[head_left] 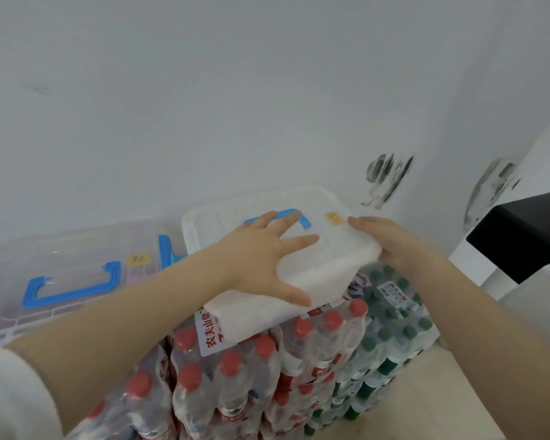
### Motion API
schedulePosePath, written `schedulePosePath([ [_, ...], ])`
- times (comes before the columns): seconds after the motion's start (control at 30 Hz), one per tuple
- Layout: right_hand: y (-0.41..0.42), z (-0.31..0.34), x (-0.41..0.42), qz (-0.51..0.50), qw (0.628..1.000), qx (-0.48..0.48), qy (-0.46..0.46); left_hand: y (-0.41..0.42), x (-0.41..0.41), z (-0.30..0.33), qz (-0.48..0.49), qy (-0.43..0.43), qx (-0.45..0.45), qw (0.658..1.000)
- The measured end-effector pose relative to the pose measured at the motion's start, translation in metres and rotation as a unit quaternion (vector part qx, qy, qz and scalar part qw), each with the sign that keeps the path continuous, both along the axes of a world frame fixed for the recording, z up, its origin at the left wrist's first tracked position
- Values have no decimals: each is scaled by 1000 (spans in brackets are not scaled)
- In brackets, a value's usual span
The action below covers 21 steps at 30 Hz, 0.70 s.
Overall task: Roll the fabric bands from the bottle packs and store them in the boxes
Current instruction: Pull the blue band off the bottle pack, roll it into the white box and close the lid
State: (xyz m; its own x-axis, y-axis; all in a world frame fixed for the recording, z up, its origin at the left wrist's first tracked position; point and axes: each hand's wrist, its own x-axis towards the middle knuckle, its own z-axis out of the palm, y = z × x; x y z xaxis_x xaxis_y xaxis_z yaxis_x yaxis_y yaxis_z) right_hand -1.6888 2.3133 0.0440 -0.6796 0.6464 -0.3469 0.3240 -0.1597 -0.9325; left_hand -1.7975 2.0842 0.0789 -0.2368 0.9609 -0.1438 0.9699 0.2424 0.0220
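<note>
L hand lies flat w/ fingers spread wide on lid of white translucent plastic box w/ blue handle. R hand cups box's right edge. Box sits atop red-capped shrink-wrapped bottle packs; green-capped packs beside. Fabric bands: can't tell.

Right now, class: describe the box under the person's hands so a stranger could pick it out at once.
Start at the stacked bottle packs against the white wall. Two lidded plastic boxes sit on top; take the right-hand white box, with the left hand flat on its lid. Unlike the see-through box beside it, it is milky and opaque.
</note>
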Motion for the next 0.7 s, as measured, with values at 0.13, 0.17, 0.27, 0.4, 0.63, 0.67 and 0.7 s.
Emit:
schedulePosePath([
  [0.13,11,3,-10,24,999,-21,-25,10,-4,-8,8,0,-62,998],
  [0.17,13,4,-11,34,998,21,-38,9,-6,-9,9,-5,-64,998],
  [0.27,10,7,-11,62,978,190,-53,9,-6,-12,4,-3,-67,998],
  [0.4,8,3,-12,75,953,290,-46,10,-6,-11,12,-3,-62,998],
  [0.63,-2,3,-20,61,824,541,-160,9,1,-9,23,0,-31,999],
  [0.67,-5,5,-21,49,814,551,-176,7,2,-9,27,10,-11,1000],
  [0.7,-10,6,-21,38,805,562,-187,2,4,-8,26,24,28,999],
])
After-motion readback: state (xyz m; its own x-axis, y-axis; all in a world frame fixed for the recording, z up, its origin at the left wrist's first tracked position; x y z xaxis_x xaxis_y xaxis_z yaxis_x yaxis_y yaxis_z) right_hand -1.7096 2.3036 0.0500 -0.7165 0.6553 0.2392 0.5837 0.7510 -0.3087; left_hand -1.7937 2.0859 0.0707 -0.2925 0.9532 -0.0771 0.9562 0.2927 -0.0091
